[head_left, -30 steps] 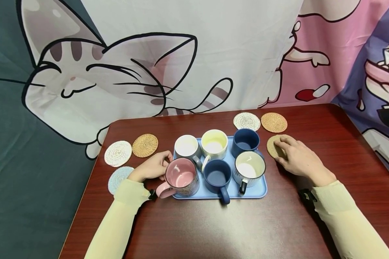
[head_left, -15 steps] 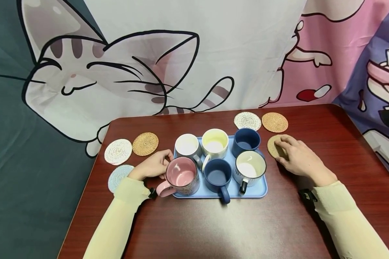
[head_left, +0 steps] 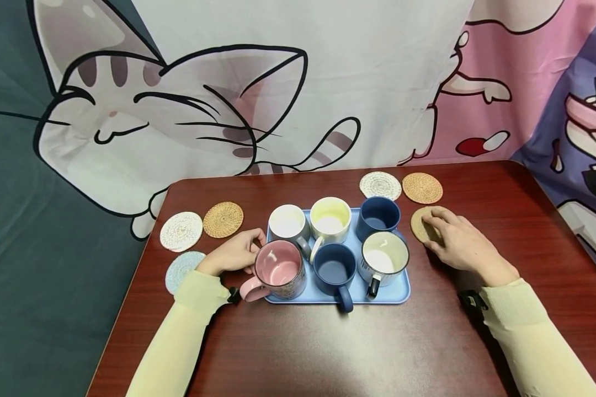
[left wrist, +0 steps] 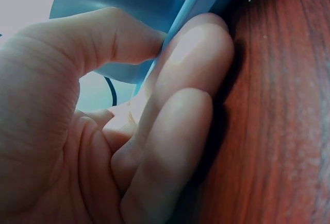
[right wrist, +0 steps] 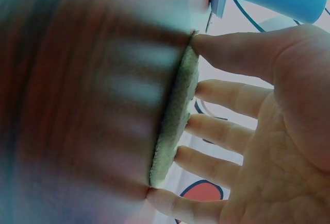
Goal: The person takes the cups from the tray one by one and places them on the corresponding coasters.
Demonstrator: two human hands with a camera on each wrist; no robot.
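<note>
My left hand (head_left: 235, 253) grips the left edge of the light blue tray (head_left: 400, 294), beside a pink mug (head_left: 279, 264). In the left wrist view, the thumb (left wrist: 131, 36) lies against the inner side of the tray's rim (left wrist: 192, 9), and the other fingers press along its outer side. Out to the right, my right hand (head_left: 459, 242) touches an olive coaster (head_left: 417, 226) lying on the table. Its fingertips rest on the coaster's face and edge in the right wrist view, where the fingers (right wrist: 216, 128) are spread and nearly straight.
Also on the tray stand a grey-and-white mug (head_left: 288, 221), a yellow mug (head_left: 329, 216), two navy mugs and a cream mug (head_left: 383, 256). Several round coasters lie left of it and behind it on the brown table (head_left: 328, 353). A cartoon curtain (head_left: 377, 82) hangs behind.
Both hands keep their places on the tray and the olive coaster. Only the head view shifts very slightly.
</note>
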